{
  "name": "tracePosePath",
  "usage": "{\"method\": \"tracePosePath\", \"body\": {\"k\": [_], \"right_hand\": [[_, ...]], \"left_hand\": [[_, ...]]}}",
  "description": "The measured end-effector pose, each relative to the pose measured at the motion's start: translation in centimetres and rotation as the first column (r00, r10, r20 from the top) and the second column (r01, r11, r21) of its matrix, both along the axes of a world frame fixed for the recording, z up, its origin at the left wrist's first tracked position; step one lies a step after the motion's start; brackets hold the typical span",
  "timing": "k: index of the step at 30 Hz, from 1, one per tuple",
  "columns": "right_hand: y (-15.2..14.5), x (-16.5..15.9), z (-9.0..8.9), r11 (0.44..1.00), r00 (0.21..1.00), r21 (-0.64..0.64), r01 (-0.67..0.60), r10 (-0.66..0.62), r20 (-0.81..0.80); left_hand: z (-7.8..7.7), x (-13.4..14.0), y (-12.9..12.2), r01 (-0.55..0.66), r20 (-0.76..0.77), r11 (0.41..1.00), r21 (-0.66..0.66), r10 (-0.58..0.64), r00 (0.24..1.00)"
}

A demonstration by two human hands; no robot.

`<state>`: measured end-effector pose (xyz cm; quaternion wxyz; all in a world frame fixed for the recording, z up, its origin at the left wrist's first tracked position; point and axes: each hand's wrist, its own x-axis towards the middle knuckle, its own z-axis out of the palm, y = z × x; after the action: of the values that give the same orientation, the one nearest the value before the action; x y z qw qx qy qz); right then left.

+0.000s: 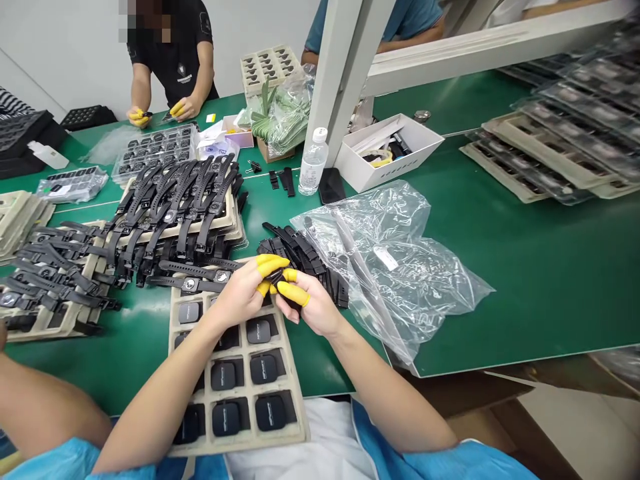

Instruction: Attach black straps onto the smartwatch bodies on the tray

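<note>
My left hand (243, 293) and my right hand (316, 303), both with yellow finger covers, are closed around a small black watch piece (274, 276). My fingers hide much of it, so its exact shape cannot be made out. Below my hands a beige tray (250, 443) holds square black watch cases (270, 412) in its compartments. Two watches with straps (190, 285) lie across its far left end. Just beyond my right hand is a pile of loose black watch straps (306, 257), partly under a clear plastic bag (415, 267).
Stacked trays of strapped watches (170, 217) stand at the left. A water bottle (313, 163), a phone (331, 187) and a white box (387, 153) stand behind the bag, near a white post (333, 73). Across the green table a co-worker (173, 60) handles small parts. More trays (545, 153) are stacked right.
</note>
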<state>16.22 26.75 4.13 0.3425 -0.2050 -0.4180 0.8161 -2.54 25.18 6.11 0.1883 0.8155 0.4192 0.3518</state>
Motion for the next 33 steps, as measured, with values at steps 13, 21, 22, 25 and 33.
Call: {"method": "tracePosePath", "body": {"k": [13,21,22,25,33], "right_hand": [[-0.1,-0.3,0.2,0.988,0.998,-0.152,0.011,-0.021,-0.063],[0.1,-0.1,0.7,0.963,0.992,-0.269,0.006,-0.04,-0.122],[0.2,-0.1,0.7,0.963,0.992,-0.271,0.006,-0.04,-0.119],[0.3,0.0,0.6,0.958,0.994,-0.287,-0.001,-0.031,-0.107],[0.4,-0.1,0.5,0.954,1.0,-0.299,-0.003,0.001,-0.007]], "left_hand": [[-0.4,0.3,0.0,-0.03,-0.016,1.0,0.0,0.03,0.999],[1.0,-0.2,-0.1,0.061,-0.051,0.997,-0.049,-0.064,0.997],[1.2,-0.3,-0.2,0.077,-0.057,0.996,-0.051,-0.08,0.995],[1.4,-0.3,-0.2,0.057,-0.127,0.998,0.01,-0.055,0.99],[1.5,-0.1,-0.4,-0.003,-0.379,0.995,0.102,0.042,0.924]]}}
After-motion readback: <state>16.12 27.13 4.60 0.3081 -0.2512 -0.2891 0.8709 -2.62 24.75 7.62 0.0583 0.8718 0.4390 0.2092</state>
